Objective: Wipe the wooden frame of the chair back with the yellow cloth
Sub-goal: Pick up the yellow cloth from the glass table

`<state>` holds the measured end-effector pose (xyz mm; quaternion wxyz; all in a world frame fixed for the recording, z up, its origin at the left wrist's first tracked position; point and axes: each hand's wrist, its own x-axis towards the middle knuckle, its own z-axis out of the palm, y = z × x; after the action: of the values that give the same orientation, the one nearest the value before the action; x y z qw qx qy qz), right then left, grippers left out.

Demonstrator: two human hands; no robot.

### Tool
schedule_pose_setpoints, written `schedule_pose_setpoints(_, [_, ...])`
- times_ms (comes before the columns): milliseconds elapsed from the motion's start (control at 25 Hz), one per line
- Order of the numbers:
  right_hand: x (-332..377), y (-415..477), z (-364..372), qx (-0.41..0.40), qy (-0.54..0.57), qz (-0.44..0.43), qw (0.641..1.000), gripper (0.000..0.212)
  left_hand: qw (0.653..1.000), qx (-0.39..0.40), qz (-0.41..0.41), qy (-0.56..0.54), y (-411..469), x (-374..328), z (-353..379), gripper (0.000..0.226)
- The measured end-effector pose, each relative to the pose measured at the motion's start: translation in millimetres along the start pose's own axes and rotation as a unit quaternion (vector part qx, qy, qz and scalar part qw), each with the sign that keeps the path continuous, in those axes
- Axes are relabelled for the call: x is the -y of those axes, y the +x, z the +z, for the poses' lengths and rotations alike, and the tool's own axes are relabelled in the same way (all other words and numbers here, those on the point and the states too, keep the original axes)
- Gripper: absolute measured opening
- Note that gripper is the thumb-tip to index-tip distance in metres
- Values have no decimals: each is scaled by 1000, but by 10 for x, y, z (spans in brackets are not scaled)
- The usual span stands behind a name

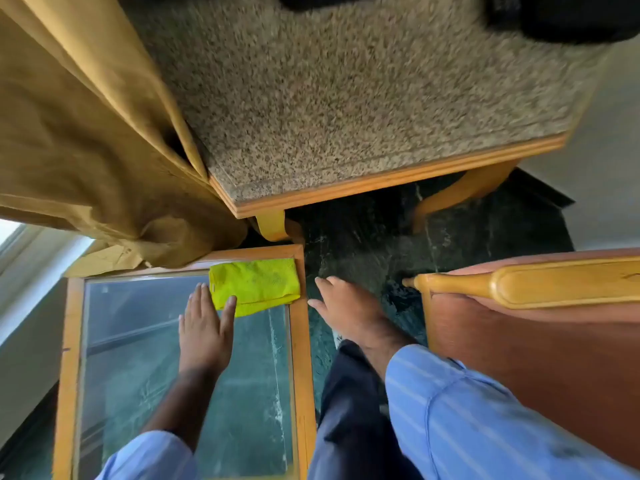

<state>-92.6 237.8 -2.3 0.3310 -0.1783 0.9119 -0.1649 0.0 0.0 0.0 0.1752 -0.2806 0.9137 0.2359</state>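
The folded yellow cloth (pixel 254 285) lies at the far right corner of the glass-topped surface (pixel 300 341), the left hand (pixel 205 332) flat with its grip apart and fingertips touching the cloth's near edge, the right hand (pixel 341 308) spread empty over the open floor gap (pixel 367 244) beside the chair back's wooden frame (pixel 519 287).

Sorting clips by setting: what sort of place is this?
Probably a furnished living or hotel room: a granite-topped wooden table, a glass-topped side table holding the yellow cloth, a wooden-framed chair back, and a tan curtain.
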Motion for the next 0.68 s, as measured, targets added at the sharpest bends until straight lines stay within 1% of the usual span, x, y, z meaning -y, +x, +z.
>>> schedule_pose_setpoints(40, [15, 190, 164, 2, 28, 8, 1000, 46, 998, -15, -43, -39, 104, 114, 150, 75])
schedule_pose_setpoints(120, [77, 519, 419, -6, 124, 54, 991, 30, 990, -23, -104, -88, 377, 307, 368, 73])
schedule_pose_setpoints(200, [171, 778, 633, -19, 213, 132, 968, 21, 985, -12, -130, -109, 676, 439, 527, 76])
schedule_pose_setpoints(280, [249, 947, 808, -29, 292, 196, 936, 32, 984, -15, -143, -105, 914, 488, 596, 78])
schedule_pose_setpoints(320, [289, 992, 850, -31, 313, 218, 924, 38, 984, -15, -153, -94, 994, 486, 613, 76])
schedule_pose_setpoints(360, [304, 1040, 916, -39, 328, 236, 914, 42, 984, -27, -154, -87, 1051, 491, 640, 72])
schedule_pose_setpoints(440, [305, 1134, 992, -24, 355, 280, 892, 48, 981, -41, -172, -75, 1089, 468, 680, 57])
schedule_pose_setpoints(480, [290, 1157, 988, 1, 369, 291, 883, 45, 980, -40, -183, -74, 1076, 450, 701, 47])
schedule_pose_setpoints(560, [220, 1139, 923, 40, 406, 280, 869, 30, 975, -50, -190, -101, 979, 396, 722, 33])
schedule_pose_setpoints(600, [202, 1097, 860, 40, 423, 271, 864, 25, 971, -58, -191, -132, 900, 359, 714, 30])
schedule_pose_setpoints(680, [130, 929, 657, 16, 452, 264, 852, 24, 955, -52, -198, -217, 675, 184, 709, 27])
